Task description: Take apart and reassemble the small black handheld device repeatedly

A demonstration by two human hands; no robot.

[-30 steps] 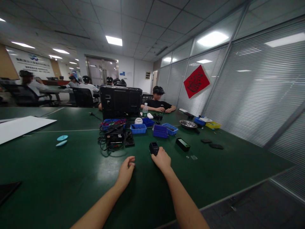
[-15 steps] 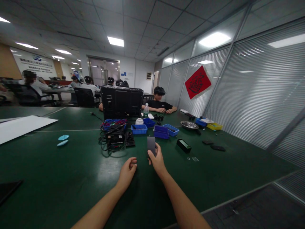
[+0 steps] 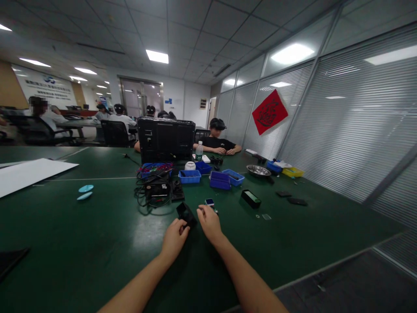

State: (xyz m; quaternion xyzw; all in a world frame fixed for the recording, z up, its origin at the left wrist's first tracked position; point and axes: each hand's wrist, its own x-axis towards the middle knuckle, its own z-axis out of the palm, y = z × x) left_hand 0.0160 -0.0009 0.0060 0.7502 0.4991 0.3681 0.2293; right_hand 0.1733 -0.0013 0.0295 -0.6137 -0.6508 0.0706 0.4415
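My left hand (image 3: 173, 238) grips a small flat black device (image 3: 186, 214) and holds it tilted just above the green table (image 3: 81, 234). My right hand (image 3: 209, 223) is beside it with the fingers pinched together; what they hold is too small to make out. A small object with a blue-and-white top (image 3: 209, 202) sits on the table just beyond my right fingertips. A black rectangular box (image 3: 250, 198) lies further right.
A tangle of cables and a black unit (image 3: 157, 190) sit ahead, behind them blue bins (image 3: 189, 176), a black case (image 3: 166, 140), a metal bowl (image 3: 258, 170). White sheet (image 3: 29, 173) at left. A person (image 3: 216, 141) sits across the table; others sit at far left.
The black device passed from my right hand to my left and came down toward the table. My right hand dropped and pinched shut. The small blue-topped object now shows on the table.
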